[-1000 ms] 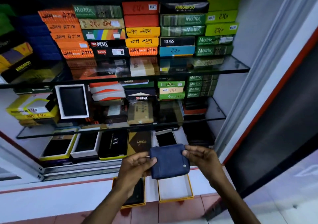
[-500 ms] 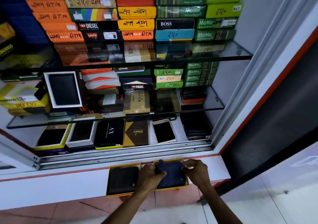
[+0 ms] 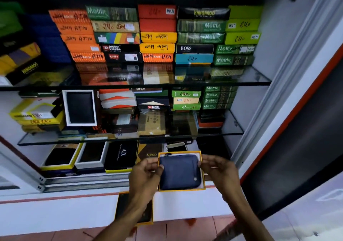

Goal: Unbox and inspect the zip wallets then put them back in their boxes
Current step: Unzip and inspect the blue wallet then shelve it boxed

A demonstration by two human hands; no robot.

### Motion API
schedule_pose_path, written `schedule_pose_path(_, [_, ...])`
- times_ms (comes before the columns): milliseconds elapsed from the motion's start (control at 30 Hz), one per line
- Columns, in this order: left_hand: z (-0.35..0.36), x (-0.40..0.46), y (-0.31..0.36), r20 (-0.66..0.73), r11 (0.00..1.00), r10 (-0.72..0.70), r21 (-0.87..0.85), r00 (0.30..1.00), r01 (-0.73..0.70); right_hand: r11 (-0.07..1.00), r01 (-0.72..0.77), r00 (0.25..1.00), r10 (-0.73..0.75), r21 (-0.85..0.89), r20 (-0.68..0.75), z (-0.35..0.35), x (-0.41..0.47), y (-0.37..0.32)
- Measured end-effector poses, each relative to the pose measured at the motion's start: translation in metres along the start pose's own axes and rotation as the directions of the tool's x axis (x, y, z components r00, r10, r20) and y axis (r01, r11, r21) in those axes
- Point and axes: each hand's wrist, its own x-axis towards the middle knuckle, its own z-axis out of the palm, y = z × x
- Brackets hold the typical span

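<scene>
A navy blue zip wallet (image 3: pixel 180 172) lies inside a yellow-rimmed box (image 3: pixel 181 189), which is raised in front of the cabinet's bottom shelf. My left hand (image 3: pixel 143 176) grips the box's left edge, thumb touching the wallet. My right hand (image 3: pixel 220 170) holds the right edge with fingers curled. A second yellow-rimmed box (image 3: pixel 148 220) with a dark wallet rests on the white ledge below, partly hidden by my left forearm.
Glass shelves (image 3: pixel 232 82) carry stacks of coloured wallet boxes. On the bottom shelf sit open boxes, a black box (image 3: pixel 120 155) and a phone (image 3: pixel 176 146). A sliding-door track (image 3: pixel 83 183) runs along the front; a white frame (image 3: pixel 263 129) bounds the right side.
The blue wallet went down into its box on the ledge, then both hands lifted the box with the wallet inside up toward the bottom shelf.
</scene>
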Motion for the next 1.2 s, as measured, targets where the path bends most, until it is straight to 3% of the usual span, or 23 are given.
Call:
schedule_pose_path(100, [-0.015, 0.012, 0.043, -0.074, 0.979, 0.140, -0.140, 0.987, -0.149, 0.982, 0.040, 0.999, -0.043, 0.182, 0.010, 0.002, 0.007, -0.054])
schedule_pose_path(267, [-0.020, 0.043, 0.096, -0.136, 0.926, 0.268, -0.239, 0.954, -0.294, 0.948, 0.154, 0.988, -0.150, 0.278, -0.034, 0.008, 0.042, -0.112])
schedule_pose_path(600, [0.024, 0.126, 0.130, 0.067, 0.983, 0.161, -0.097, 0.985, -0.154, 0.976, 0.143, 0.985, -0.125, 0.162, -0.118, 0.030, 0.175, -0.100])
schedule_pose_path(800, [0.028, 0.144, 0.122, 0.181, 0.987, 0.150, -0.079, 0.972, -0.138, 0.982, 0.166, 0.982, -0.156, 0.092, -0.103, 0.030, 0.199, -0.085])
schedule_pose_path(933, [0.019, 0.144, 0.114, 0.236, 0.991, 0.123, -0.074, 0.964, -0.108, 0.980, 0.199, 0.969, -0.197, -0.004, -0.147, 0.028, 0.187, -0.082])
schedule_pose_path(1000, [0.011, 0.142, 0.107, 0.209, 0.993, 0.104, -0.079, 0.972, -0.089, 0.964, 0.256, 0.938, -0.265, -0.068, -0.221, 0.031, 0.162, -0.089])
schedule_pose_path(1100, [-0.011, 0.121, 0.090, 0.119, 0.980, 0.166, -0.132, 0.979, -0.150, 0.919, 0.395, 0.879, -0.380, -0.009, -0.287, 0.042, 0.099, -0.086])
schedule_pose_path(1200, [-0.043, 0.086, 0.046, 0.036, 0.978, 0.182, -0.105, 0.983, -0.177, 0.908, 0.417, 0.894, -0.417, -0.040, -0.164, 0.070, 0.040, -0.047])
